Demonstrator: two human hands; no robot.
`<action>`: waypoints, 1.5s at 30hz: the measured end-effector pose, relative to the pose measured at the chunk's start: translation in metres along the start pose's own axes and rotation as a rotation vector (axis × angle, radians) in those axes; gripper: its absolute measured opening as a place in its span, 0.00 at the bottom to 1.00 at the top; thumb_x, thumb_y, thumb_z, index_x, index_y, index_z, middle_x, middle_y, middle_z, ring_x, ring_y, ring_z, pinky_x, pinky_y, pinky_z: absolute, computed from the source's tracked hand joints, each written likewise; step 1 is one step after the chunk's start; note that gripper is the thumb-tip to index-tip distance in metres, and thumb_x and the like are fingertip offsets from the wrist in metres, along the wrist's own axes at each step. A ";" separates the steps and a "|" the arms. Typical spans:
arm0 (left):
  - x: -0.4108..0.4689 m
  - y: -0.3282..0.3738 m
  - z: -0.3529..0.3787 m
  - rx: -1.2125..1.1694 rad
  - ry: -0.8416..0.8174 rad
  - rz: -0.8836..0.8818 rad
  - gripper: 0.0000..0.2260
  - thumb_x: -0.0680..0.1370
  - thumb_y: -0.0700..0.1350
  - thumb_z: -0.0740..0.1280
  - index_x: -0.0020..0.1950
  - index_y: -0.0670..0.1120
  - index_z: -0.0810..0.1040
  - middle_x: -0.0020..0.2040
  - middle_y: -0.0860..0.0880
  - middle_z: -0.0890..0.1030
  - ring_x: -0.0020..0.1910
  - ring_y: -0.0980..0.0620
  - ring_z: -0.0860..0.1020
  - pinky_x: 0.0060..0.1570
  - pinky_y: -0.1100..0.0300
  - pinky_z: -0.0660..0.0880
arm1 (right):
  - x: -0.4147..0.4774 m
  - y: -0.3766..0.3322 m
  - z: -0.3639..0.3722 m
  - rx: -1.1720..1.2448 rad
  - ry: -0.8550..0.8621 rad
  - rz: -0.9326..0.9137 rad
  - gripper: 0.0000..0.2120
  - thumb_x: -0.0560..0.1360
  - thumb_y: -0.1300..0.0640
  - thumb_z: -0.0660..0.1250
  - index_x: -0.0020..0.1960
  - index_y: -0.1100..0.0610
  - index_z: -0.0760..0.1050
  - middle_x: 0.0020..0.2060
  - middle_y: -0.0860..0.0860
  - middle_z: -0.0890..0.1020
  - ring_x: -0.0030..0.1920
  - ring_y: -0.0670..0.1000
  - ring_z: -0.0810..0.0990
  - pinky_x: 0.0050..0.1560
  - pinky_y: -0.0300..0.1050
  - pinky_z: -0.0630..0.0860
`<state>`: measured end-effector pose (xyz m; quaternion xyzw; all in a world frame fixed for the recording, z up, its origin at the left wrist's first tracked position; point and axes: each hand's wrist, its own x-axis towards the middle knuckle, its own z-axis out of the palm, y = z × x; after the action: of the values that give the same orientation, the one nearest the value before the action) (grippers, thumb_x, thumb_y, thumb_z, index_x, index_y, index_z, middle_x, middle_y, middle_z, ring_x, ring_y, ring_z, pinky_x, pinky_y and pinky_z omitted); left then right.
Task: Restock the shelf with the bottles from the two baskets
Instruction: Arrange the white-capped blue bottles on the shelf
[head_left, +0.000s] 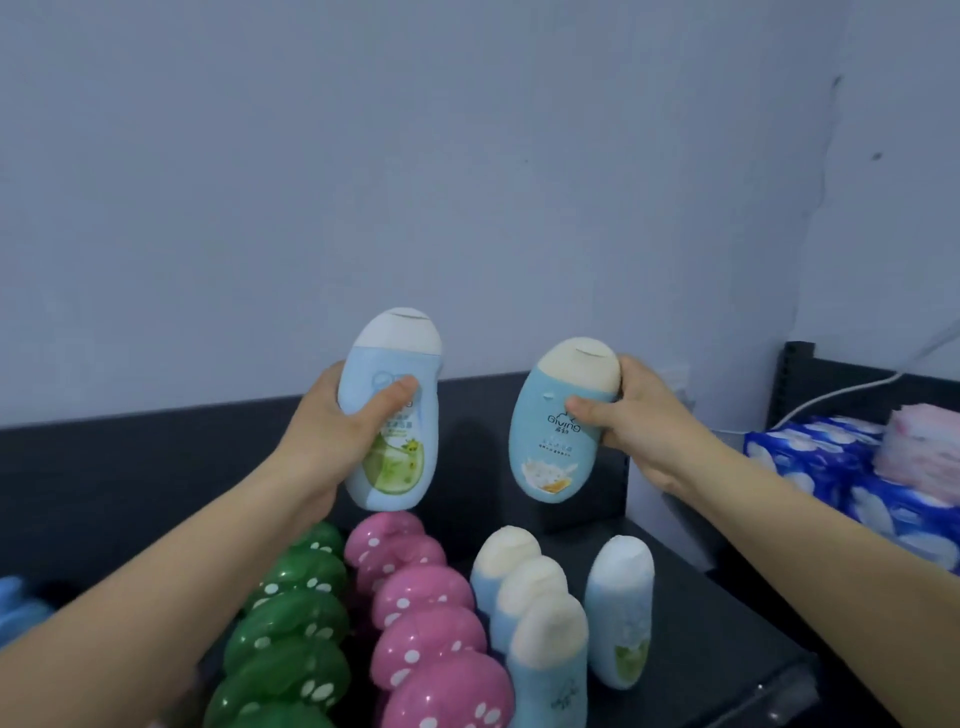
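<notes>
- Holding two bottles up over the shelf (156, 457), one per hand, labels turned toward the camera. Probably so each kind can be read before a row is chosen.
- Left hand (332, 431): fingers wrapped round the body of a white-capped bottle (395, 467), thumb across the front. Bottle roughly upright, clear of everything below.
- Right hand (639, 421): grasps a cream-capped bottle (550, 447) high up by the cap, thumb on the front. Bottle tilted, base swung left.
- Both bottles are in the air, apart from each other, above the far end of the stocked rows.
- Rows run near to far, one kind each: green caps (296, 618) on the left, pink caps (421, 592) beside them, then a row of three cream caps (530, 587), then a lone white cap (621, 608) on the right.
- Judgement: the cream-capped bottle belongs at the far end of the cream row, and the white-capped one behind the lone white cap. Each hand then sits on the wrong side of its row, so the hands may cross or go one at a time.
- Bare dark shelf shows behind both rows, so there is room to set down.
- Baskets not in view; restocking looks partly done.
- Far right: blue tissue packs (831, 467) and a white cable (841, 391).
</notes>
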<state>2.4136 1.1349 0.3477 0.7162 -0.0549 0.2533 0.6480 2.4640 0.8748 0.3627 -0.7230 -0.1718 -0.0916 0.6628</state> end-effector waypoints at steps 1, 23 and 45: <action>0.003 -0.005 0.000 0.012 0.006 -0.010 0.25 0.66 0.56 0.76 0.58 0.47 0.76 0.48 0.45 0.84 0.45 0.47 0.83 0.46 0.49 0.81 | 0.008 0.005 -0.001 -0.018 -0.042 0.022 0.21 0.70 0.68 0.70 0.60 0.58 0.71 0.54 0.55 0.81 0.55 0.55 0.81 0.57 0.60 0.77; 0.023 -0.070 0.042 0.211 0.326 -0.186 0.23 0.63 0.52 0.73 0.56 0.54 0.71 0.52 0.47 0.82 0.49 0.48 0.82 0.48 0.47 0.80 | 0.120 0.191 0.024 -0.118 -0.690 0.195 0.19 0.67 0.67 0.74 0.52 0.55 0.70 0.48 0.52 0.80 0.47 0.48 0.79 0.40 0.42 0.78; 0.015 -0.071 0.063 0.272 0.329 -0.205 0.27 0.64 0.52 0.74 0.61 0.52 0.71 0.50 0.49 0.83 0.48 0.51 0.83 0.45 0.50 0.81 | 0.128 0.199 0.030 -0.115 -0.948 0.208 0.11 0.80 0.47 0.58 0.61 0.45 0.72 0.59 0.44 0.78 0.62 0.45 0.74 0.60 0.57 0.75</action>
<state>2.4739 1.0897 0.2889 0.7477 0.1588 0.3046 0.5683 2.6532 0.9084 0.2210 -0.7340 -0.3761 0.3051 0.4760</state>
